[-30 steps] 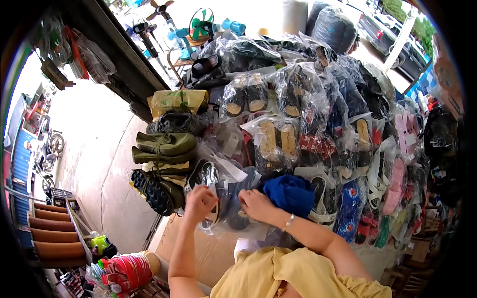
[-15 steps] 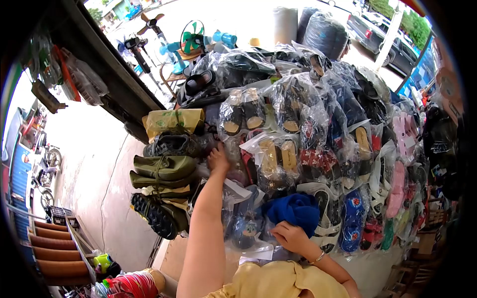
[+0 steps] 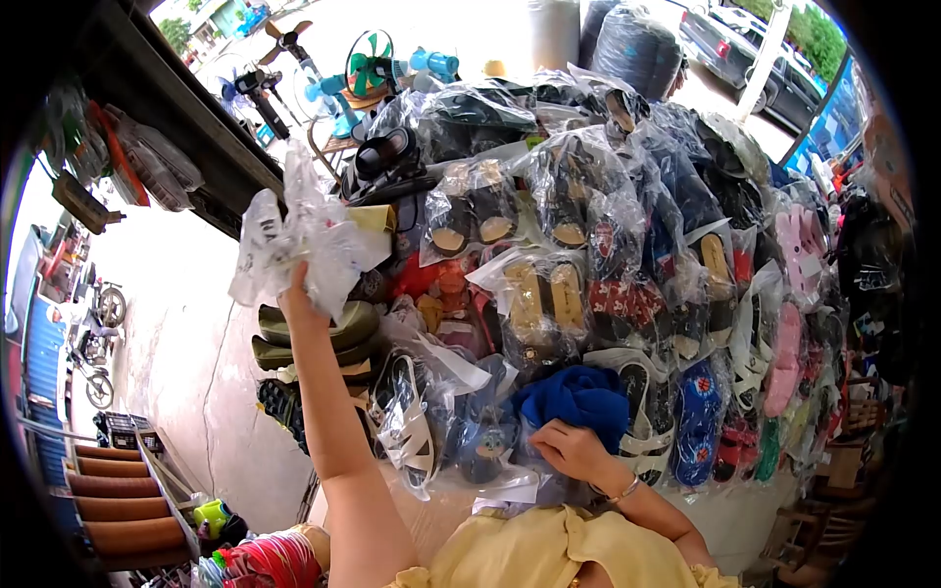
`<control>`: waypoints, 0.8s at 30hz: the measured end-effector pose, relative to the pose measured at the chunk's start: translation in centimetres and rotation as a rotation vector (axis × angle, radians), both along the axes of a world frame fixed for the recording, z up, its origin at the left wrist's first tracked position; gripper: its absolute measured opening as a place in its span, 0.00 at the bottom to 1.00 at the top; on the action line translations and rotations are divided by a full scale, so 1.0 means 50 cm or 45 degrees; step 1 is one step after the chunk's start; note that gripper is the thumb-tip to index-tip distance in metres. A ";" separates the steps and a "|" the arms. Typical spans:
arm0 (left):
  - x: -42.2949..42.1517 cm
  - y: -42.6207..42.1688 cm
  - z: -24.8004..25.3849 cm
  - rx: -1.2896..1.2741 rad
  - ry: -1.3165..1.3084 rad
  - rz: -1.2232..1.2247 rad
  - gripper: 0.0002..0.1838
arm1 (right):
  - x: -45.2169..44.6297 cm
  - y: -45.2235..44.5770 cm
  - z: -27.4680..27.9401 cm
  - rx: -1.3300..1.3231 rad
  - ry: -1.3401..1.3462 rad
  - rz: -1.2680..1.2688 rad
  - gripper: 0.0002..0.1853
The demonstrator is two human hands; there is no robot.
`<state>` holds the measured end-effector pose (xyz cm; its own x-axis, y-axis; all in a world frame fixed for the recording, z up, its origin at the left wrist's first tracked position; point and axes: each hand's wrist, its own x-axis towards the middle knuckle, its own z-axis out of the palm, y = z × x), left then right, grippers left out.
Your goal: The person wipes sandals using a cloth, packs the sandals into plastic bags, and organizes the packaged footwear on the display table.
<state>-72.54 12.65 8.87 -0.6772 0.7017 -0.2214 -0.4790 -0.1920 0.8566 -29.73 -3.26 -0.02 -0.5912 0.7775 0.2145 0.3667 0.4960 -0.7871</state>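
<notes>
My left hand (image 3: 300,297) is raised at the left side of the display, its fingers closed on a crumpled clear plastic bag (image 3: 319,250) with dark print; whether anything is inside I cannot make out. Below it lie olive-green shoes (image 3: 343,328) tied together. My right hand (image 3: 569,451) rests near my body, fingers curled against the lower edge of a bunched blue cloth (image 3: 578,402). Beside that cloth are bagged blue slippers (image 3: 483,436) and white-strapped sandals (image 3: 642,416). A red and orange item (image 3: 446,289) shows between the bagged shoes.
Bagged footwear covers the stand, including gold-soled sandals (image 3: 544,304) and pink slippers (image 3: 782,363). A dark post (image 3: 186,127) with hanging packets stands at left. Fans (image 3: 371,67) are behind the pile. Brown rolls (image 3: 123,500) sit in a rack at lower left.
My left hand has moved up and left from among the shoes, lifting the plastic bag. The red and orange item is now uncovered. My right hand stays by the blue cloth.
</notes>
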 end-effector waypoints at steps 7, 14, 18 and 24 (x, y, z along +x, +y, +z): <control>0.015 -0.030 -0.113 0.098 -0.082 -0.194 0.24 | 0.004 0.002 0.016 -0.142 0.071 -0.020 0.06; 0.089 0.007 -0.180 -0.095 0.481 -0.414 0.24 | 0.006 -0.002 0.013 -0.213 0.107 -0.001 0.07; 0.152 0.029 -0.327 -0.531 2.757 -0.692 0.21 | 0.005 -0.004 0.020 -0.237 0.100 0.006 0.07; 0.192 0.020 -0.345 -0.839 2.454 -1.012 0.23 | 0.017 -0.010 0.028 -0.256 0.101 -0.029 0.07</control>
<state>-62.93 13.63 -8.37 0.0108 0.9971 -0.0749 0.9959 -0.0040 0.0900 -28.86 -3.75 1.37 -0.5603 0.8224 0.0987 0.3093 0.3182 -0.8962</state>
